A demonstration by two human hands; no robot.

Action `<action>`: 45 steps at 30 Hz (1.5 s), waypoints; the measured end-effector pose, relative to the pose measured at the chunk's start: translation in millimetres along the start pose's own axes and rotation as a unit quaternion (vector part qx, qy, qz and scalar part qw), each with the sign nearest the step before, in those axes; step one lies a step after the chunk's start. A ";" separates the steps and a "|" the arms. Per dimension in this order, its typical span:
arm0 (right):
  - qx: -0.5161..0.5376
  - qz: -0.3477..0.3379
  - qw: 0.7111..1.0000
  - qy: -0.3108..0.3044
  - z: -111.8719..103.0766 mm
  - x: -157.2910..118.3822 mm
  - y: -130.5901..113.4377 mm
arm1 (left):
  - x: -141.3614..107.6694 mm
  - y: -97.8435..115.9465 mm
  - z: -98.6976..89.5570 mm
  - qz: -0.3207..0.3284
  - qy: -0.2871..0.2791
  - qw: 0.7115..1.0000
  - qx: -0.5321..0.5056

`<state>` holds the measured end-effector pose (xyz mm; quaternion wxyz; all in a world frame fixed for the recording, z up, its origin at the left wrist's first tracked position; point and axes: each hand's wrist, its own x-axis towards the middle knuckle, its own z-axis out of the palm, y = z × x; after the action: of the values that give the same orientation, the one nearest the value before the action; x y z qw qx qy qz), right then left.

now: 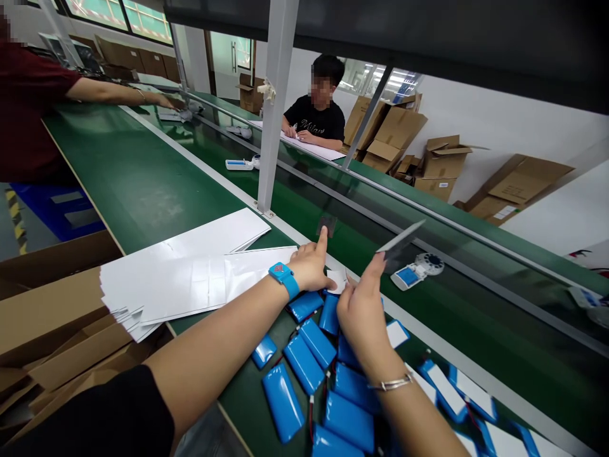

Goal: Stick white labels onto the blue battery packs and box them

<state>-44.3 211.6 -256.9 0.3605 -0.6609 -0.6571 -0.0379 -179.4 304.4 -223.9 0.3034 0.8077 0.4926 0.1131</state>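
My left hand, with a blue wristband, lies at the belt's middle, its index finger raised and its tip just short of a small dark square of film. A scrap of white paper sits against its fingers. My right hand, wearing a silver bracelet, pinches a thin grey strip. Below both hands, several blue pouch batteries with thin wires lie loose on the green bench. A stack of white sheets rests to the left of my left wrist.
A conveyor runs alongside the bench, carrying small white-and-blue devices. A grey post rises from the bench edge. A co-worker's arm reaches in at the far left; another person sits beyond the belt. Cardboard boxes stand behind.
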 end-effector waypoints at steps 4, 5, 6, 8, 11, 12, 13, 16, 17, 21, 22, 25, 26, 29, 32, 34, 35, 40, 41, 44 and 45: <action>-0.017 0.040 0.999 -0.012 -20.5 16.2 9.2 | -2.3 3.9 -2.2 -0.003 -0.021 1.000 0.008; -0.013 0.049 0.999 -0.013 -25.5 19.7 11.4 | -2.7 4.3 -2.0 -0.002 -0.024 1.000 0.006; -0.003 0.059 0.998 -0.013 -30.1 22.7 13.2 | -3.1 4.4 -1.6 -0.001 -0.025 1.000 0.002; 0.031 0.090 0.995 0.001 -38.5 26.5 14.9 | -3.5 4.0 -0.4 0.002 -0.022 1.000 -0.008; 0.124 0.137 0.982 0.035 -47.8 25.0 11.1 | -3.0 2.5 0.2 0.006 0.000 0.999 -0.031; 0.165 0.145 0.975 0.032 -49.6 22.3 8.3 | -2.7 2.0 -0.7 0.008 0.008 0.999 -0.044; 0.206 0.148 0.967 0.017 -50.7 18.7 5.0 | -2.3 1.4 -2.3 0.012 0.014 0.998 -0.061; 0.306 0.142 0.939 -0.063 -49.3 4.8 -3.6 | -1.9 -2.2 -12.2 0.020 -0.004 0.991 -0.135; 0.327 0.141 0.930 -0.085 -47.7 0.4 -5.3 | -2.4 -4.1 -17.1 0.024 -0.019 0.987 -0.160; 0.349 0.107 0.922 -0.131 -38.5 -10.6 -4.3 | -9.0 -12.5 -37.9 0.056 -0.083 0.971 -0.217; 0.339 0.092 0.927 -0.135 -35.8 -11.9 -2.6 | -11.4 -13.1 -41.2 0.068 -0.099 0.969 -0.216; 0.296 0.056 0.944 -0.132 -27.9 -16.4 3.5 | -17.8 -8.3 -40.1 0.105 -0.128 0.977 -0.135; 0.275 0.046 0.951 -0.130 -26.1 -18.7 5.5 | -19.2 -4.7 -36.0 0.107 -0.128 0.982 -0.083; 0.178 0.002 0.976 -0.129 -26.0 -26.1 10.7 | -20.8 7.2 -18.9 0.065 -0.115 0.990 0.043; 0.066 -0.050 0.990 -0.115 -34.3 -25.9 13.8 | -20.4 13.2 -6.9 0.025 -0.110 0.992 0.063; 0.002 -0.067 0.994 -0.085 -39.9 -18.3 14.6 | -20.4 13.1 -4.4 0.019 -0.105 0.993 0.059; -0.026 -0.064 0.996 -0.065 -41.0 -12.9 14.8 | -20.5 12.2 -4.2 0.020 -0.101 0.993 0.057; -0.102 -0.017 0.995 -0.006 -28.7 10.4 14.5 | -19.6 7.9 -6.7 0.039 -0.102 0.993 0.047; -0.105 -0.015 0.994 -0.005 -27.1 11.9 14.0 | -19.0 7.6 -7.9 0.041 -0.101 0.993 0.049; -0.098 -0.015 0.995 0.011 -36.9 8.9 8.7 | -17.5 7.9 -12.4 0.051 -0.058 0.997 0.027; -0.076 0.000 0.997 0.026 -44.8 5.9 5.4 | -17.0 8.5 -13.5 0.064 -0.034 0.997 0.004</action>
<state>-19.7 193.7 -223.1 0.3261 -0.6855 -0.6424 -0.1051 -188.0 291.9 -206.1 0.3091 0.8423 0.4294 0.1030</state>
